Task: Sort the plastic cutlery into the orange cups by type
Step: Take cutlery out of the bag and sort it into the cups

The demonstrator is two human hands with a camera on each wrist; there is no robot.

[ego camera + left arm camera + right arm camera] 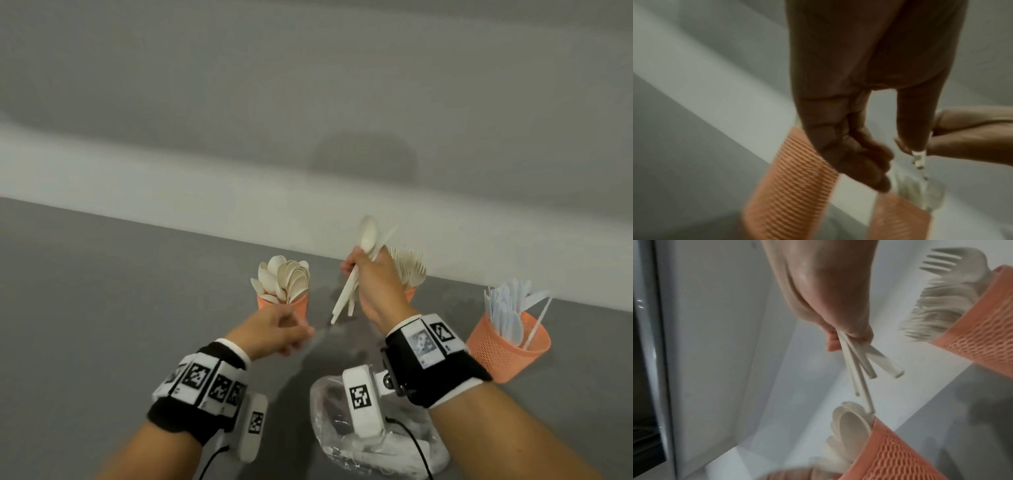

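Observation:
My right hand [358, 270] grips a bundle of white spoons [368, 236], bowls up and handles [859, 368] fanned out downward, between two orange mesh cups. The left cup [287, 303] is packed with white spoons [286, 277]. The cup behind my right hand [411, 293] holds white forks [409, 269]. My left hand [305, 333] hovers in front of the spoon cup; thumb and forefinger pinch a thin clear plastic piece [919, 160], which is blurred. A third orange cup [507, 346] at the right holds pale blue-clear cutlery [510, 308].
A crumpled clear plastic bag [373, 442] lies on the grey tabletop [102, 291] under my right wrist. A white wall ledge [171, 178] runs right behind the cups. Cables trail from both wrist cameras at the near edge.

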